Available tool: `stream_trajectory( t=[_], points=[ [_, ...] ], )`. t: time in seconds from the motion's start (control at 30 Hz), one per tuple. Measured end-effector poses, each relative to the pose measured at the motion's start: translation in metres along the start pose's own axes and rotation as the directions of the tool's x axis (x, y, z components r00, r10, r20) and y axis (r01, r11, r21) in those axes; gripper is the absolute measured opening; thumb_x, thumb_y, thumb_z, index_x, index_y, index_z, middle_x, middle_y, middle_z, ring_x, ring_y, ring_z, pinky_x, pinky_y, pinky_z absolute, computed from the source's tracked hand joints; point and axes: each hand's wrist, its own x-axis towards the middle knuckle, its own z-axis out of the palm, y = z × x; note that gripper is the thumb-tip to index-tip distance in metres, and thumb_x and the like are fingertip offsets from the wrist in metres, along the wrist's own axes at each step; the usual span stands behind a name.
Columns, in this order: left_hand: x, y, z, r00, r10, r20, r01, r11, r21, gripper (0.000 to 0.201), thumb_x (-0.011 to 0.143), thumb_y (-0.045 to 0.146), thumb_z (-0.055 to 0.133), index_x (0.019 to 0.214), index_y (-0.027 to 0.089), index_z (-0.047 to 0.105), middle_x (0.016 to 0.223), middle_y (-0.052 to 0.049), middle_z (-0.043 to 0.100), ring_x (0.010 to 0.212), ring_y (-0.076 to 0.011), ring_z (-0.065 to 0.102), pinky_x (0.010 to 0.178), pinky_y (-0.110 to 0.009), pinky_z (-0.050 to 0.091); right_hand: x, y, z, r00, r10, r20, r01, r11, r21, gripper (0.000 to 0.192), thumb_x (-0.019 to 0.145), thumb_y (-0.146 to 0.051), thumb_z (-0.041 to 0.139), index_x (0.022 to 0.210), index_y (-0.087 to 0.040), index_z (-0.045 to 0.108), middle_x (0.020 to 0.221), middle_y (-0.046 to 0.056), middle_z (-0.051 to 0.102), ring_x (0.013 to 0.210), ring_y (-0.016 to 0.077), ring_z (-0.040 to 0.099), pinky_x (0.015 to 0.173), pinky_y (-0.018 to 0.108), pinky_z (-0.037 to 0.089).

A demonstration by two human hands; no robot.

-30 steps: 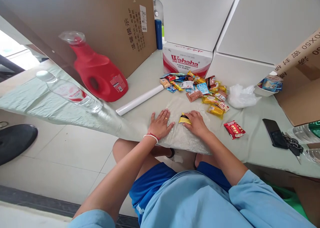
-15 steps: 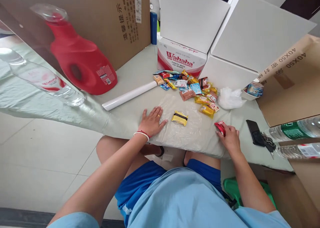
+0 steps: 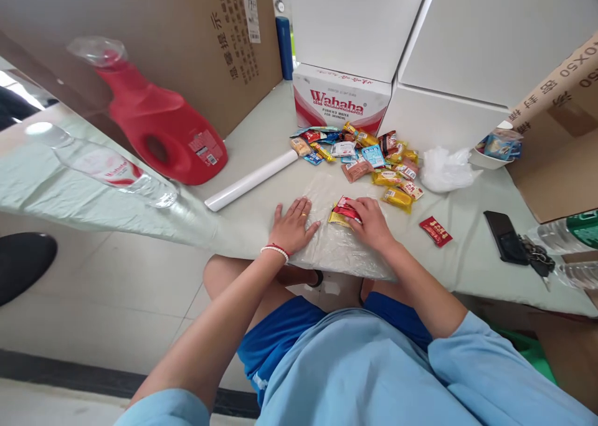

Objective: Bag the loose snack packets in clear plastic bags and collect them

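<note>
My left hand [image 3: 292, 228] lies flat with fingers spread on the left edge of a clear plastic bag [image 3: 336, 251]. Between the fingertips of my right hand [image 3: 370, 222] is a red snack packet [image 3: 346, 208], held over a yellow snack packet [image 3: 337, 219] on the bag. The red one covers most of the yellow one, and I cannot tell whether they touch. Another red snack packet [image 3: 436, 231] rests on the cloth to the right of my right hand. Beyond my hands is a pile of mixed wrapped snacks [image 3: 374, 156].
A white roll [image 3: 252, 180], red jug [image 3: 166, 130] and water bottle [image 3: 109, 167] stand or lie to the left. Behind the snacks is a Wahaha carton [image 3: 339, 102]. Rightward are a crumpled white bag [image 3: 448, 169], a bowl [image 3: 488, 158], a phone [image 3: 506, 236] and keys [image 3: 537, 255].
My right hand has moved left with a red packet, from the right side of the cloth to above the yellow packet. A second red packet now shows at the right. My left hand stays flat.
</note>
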Motion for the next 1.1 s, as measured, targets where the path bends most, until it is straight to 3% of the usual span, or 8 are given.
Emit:
stream_trajectory(
  t=[0.17,0.5,0.6,0.7,0.8,0.87,0.97,1.1],
  points=[
    [0.000,-0.001,0.000,1.000,0.002,0.009,-0.002,1.000,-0.025,0.070,0.104,0.058,0.029,0.165,0.023,0.029,0.171,-0.009,0.030,0.158,-0.0284,0.029,0.128,-0.061,0.008,0.002,0.000,0.017,0.985,-0.057,0.163,0.070,0.995,-0.074,0.054,0.103,-0.048,0.050,0.151,-0.025,0.054,0.144,0.016,0.052,0.132,0.0329,0.045,0.114,0.051,0.037],
    [0.000,0.000,-0.004,1.000,-0.001,0.021,0.002,0.999,-0.046,0.069,0.104,0.057,0.031,0.164,0.023,0.030,0.171,-0.009,0.030,0.158,-0.0287,0.027,0.129,-0.061,0.009,0.001,0.021,0.008,0.967,-0.173,0.189,0.158,0.983,0.091,0.049,0.106,-0.049,0.043,0.148,-0.028,0.056,0.153,0.014,0.048,0.144,0.0293,0.041,0.118,0.055,0.033],
    [0.000,-0.004,-0.009,1.000,-0.015,0.022,0.017,0.996,-0.087,0.066,0.105,0.054,0.032,0.164,0.024,0.030,0.173,-0.009,0.023,0.159,-0.0276,0.025,0.128,-0.060,0.014,-0.006,0.015,-0.011,0.971,-0.188,0.151,0.174,0.980,0.097,0.052,0.104,-0.051,0.048,0.150,-0.028,0.054,0.160,0.015,0.042,0.148,0.0319,0.037,0.120,0.060,0.030],
    [-0.009,-0.015,-0.020,1.000,-0.006,-0.003,0.005,0.985,-0.172,0.063,0.105,0.050,0.034,0.163,0.026,0.031,0.174,-0.008,0.020,0.161,-0.0271,0.021,0.128,-0.057,0.017,-0.034,0.006,-0.041,0.970,-0.210,0.123,0.188,0.967,0.173,0.056,0.101,-0.053,0.055,0.151,-0.028,0.051,0.156,0.015,0.046,0.144,0.0323,0.042,0.118,0.058,0.037],
    [-0.030,-0.031,-0.033,0.992,0.128,-0.013,-0.127,0.958,-0.257,0.062,0.104,0.051,0.039,0.161,0.027,0.036,0.171,-0.008,0.031,0.161,-0.0265,0.021,0.130,-0.053,0.012,-0.080,0.001,-0.060,0.941,-0.245,0.236,0.188,0.953,0.237,0.066,0.094,-0.058,0.065,0.152,-0.029,0.050,0.149,0.015,0.053,0.138,0.0328,0.049,0.113,0.055,0.046],
    [-0.048,-0.040,-0.038,0.963,0.264,0.061,-0.232,0.919,-0.318,0.070,0.101,0.057,0.046,0.162,0.026,0.034,0.167,-0.010,0.039,0.159,-0.0275,0.025,0.131,-0.053,0.009,-0.113,0.003,-0.058,0.926,-0.243,0.288,0.186,0.959,0.213,0.068,0.092,-0.055,0.070,0.152,-0.029,0.051,0.149,0.015,0.055,0.137,0.0335,0.051,0.113,0.056,0.047],
    [-0.072,-0.046,-0.039,0.906,0.382,0.182,-0.310,0.892,-0.330,0.085,0.090,0.062,0.063,0.162,0.027,0.034,0.165,-0.013,0.042,0.157,-0.0315,0.031,0.130,-0.058,0.006,-0.150,0.013,-0.042,0.964,-0.174,0.199,0.140,0.975,0.175,0.045,0.100,-0.038,0.061,0.144,-0.030,0.059,0.143,0.013,0.061,0.133,0.0313,0.057,0.110,0.059,0.050],
    [-0.090,-0.042,-0.035,0.926,0.344,0.154,-0.280,0.901,-0.330,0.039,0.099,0.041,0.054,0.135,0.031,0.067,0.155,-0.007,0.056,0.150,-0.0269,0.044,0.130,-0.058,0.015,-0.160,0.024,-0.034,0.992,-0.093,0.088,0.066,0.960,0.273,0.030,0.104,-0.028,0.048,0.122,-0.032,0.072,0.123,0.010,0.072,0.114,0.0267,0.067,0.097,0.052,0.059]
  ],
)
